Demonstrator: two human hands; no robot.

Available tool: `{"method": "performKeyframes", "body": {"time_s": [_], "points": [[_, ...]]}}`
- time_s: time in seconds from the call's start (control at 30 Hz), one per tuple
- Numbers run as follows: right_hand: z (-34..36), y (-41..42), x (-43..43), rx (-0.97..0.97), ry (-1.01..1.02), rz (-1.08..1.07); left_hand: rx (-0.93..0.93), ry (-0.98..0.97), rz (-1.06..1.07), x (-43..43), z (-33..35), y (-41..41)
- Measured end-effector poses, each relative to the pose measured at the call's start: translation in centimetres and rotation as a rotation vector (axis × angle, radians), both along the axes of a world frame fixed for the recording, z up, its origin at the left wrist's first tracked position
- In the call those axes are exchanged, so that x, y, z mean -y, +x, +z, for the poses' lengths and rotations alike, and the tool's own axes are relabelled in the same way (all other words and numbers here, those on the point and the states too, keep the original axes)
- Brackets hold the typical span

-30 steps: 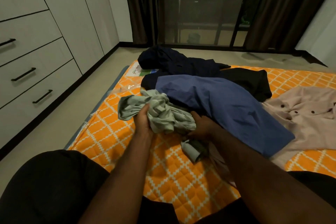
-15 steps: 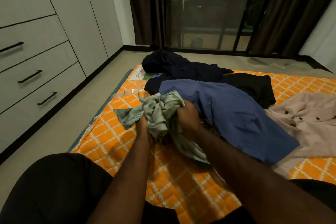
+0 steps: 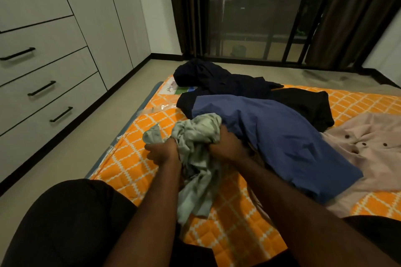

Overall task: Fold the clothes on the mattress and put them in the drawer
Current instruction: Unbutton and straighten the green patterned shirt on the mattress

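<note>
Head view, left hand [image 3: 161, 153]: fingers curled round a bunch of the pale green garment [image 3: 195, 132].
Right hand [image 3: 225, 147]: clenched on the same garment's upper fold.
Pale green garment: crumpled between both hands, its tail draping onto the orange mattress [image 3: 130, 158].
Blue shirt [image 3: 282, 136]: spread just right of it, overlapping a black garment [image 3: 303, 104].
Drawers [image 3: 54, 93]: closed, at left.

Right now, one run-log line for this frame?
left hand: grips pale green garment | right hand: grips pale green garment | state: crumpled, not yet folded, over orange mattress | drawers: shut
</note>
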State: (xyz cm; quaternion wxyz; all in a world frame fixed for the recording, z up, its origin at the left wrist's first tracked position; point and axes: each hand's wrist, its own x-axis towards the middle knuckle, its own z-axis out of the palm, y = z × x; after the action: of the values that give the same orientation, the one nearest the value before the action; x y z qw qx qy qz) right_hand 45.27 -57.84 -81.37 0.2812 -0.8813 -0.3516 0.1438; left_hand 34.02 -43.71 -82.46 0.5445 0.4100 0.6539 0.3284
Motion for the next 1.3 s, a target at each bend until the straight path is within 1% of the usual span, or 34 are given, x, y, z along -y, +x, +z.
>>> {"method": "performKeyframes", "body": {"time_s": [0.03,0.07,0.13,0.2,0.23,0.3,0.33,0.37,0.4,0.43,0.47,0.5,0.53,0.57,0.6,0.63,0.7,0.73,0.77,0.83,0.87,0.9,1.0,1.07,1.13,1.2,1.23,1.27,1.3], "points": [[-0.9,0.2,1.0,-0.015,-0.136,-0.087,-0.091,0.08,0.013,0.2,0.2,-0.2],[-2.1,0.4,1.9,-0.044,-0.219,-0.148,-0.183,0.201,-0.009,0.9,0.8,-0.4],[-3.7,0.7,2.2,-0.107,-0.279,-0.209,-0.272,0.438,-0.073,2.0,1.3,-0.4],[-6.7,2.5,1.4,-0.159,-0.272,-0.238,-0.328,0.608,-0.174,2.6,1.3,-0.2],[-6.5,2.4,1.3,-0.181,-0.244,-0.243,-0.349,0.679,-0.229,2.7,1.2,0.0],[-4.3,1.6,1.1,-0.151,-0.19,-0.143,-0.355,0.756,-0.37,3.3,0.8,0.3],[-2.2,0.5,1.3,-0.155,-0.115,-0.046,-0.342,0.771,-0.431,3.7,0.6,0.5],[-0.7,-0.2,1.3,-0.203,-0.004,0.029,-0.328,0.775,-0.471,3.9,0.3,0.7],[0.0,-0.7,1.3,-0.337,0.154,0.033,-0.325,0.787,-0.489,4.1,0.3,0.8],[0.9,-1.7,1.4,-0.544,0.277,-0.004,-0.33,0.82,-0.485,4.3,0.3,0.9],[1.1,-2.2,1.2,-0.749,0.4,-0.016,-0.34,0.894,-0.467,4.4,0.4,0.8],[0.8,-2.4,0.8,-0.89,0.465,-0.012,-0.345,1.011,-0.455,4.6,0.6,0.7],[0.7,-2.8,0.5,-0.949,0.468,-0.003,-0.346,1.154,-0.463,4.7,0.8,0.4],[0.9,-3.1,0.4,-0.836,0.389,0.007,-0.34,1.291,-0.49,4.9,0.8,0.3],[1.2,-3.1,0.2,-0.651,0.291,0.025,-0.331,1.399,-0.54,5.1,0.9,0.2],[1.8,-3.0,0.0,-0.462,0.152,0.075,-0.319,1.467,-0.608,5.2,0.9,0.2],[1.8,-2.4,0.4,-0.045,-0.247,0.106,-0.355,1.494,-0.753,5.7,0.5,0.6],[1.8,-1.9,0.4,0.11,-0.387,0.133,-0.424,1.449,-0.822,5.8,0.1,1.0],[2.1,-1.4,0.7,0.164,-0.472,0.166,-0.51,1.373,-0.878,5.8,-0.3,1.3],[2.3,0.1,1.1,0.125,-0.516,0.188,-0.683,1.201,-0.931,5.5,-1.0,1.6],[2.5,0.8,1.3,0.125,-0.485,0.186,-0.746,1.138,-0.935,5.2,-1.2,1.6],[2.8,1.2,1.5,0.165,-0.436,0.166,-0.788,1.099,-0.934,4.9,-1.1,1.7],[3.3,2.1,2.0,0.416,-0.176,0.093,-0.879,1.021,-0.954,4.0,0.3,2.3],[3.6,2.8,1.9,0.502,-0.132,0.106,-0.94,1.019,-0.958,3.0,1.7,2.8],[4.0,4.0,1.8,0.462,-0.224,0.234,-0.982,1.01,-0.978,1.4,3.3,3.1],[4.5,5.3,1.4,0.282,-0.36,0.393,-1.007,1.038,-0.99,-0.4,4.8,3.4],[4.8,5.9,1.2,0.178,-0.368,0.441,-0.995,1.067,-0.965,-1.3,5.5,3.8],[5.1,6.6,0.8,0.11,-0.281,0.461,-0.947,1.088,-0.926,-2.2,6.0,4.3],[5.7,7.1,0.4,0.107,-0.16,0.438,-0.851,1.084,-0.887,-2.9,6.4,4.9]]}}
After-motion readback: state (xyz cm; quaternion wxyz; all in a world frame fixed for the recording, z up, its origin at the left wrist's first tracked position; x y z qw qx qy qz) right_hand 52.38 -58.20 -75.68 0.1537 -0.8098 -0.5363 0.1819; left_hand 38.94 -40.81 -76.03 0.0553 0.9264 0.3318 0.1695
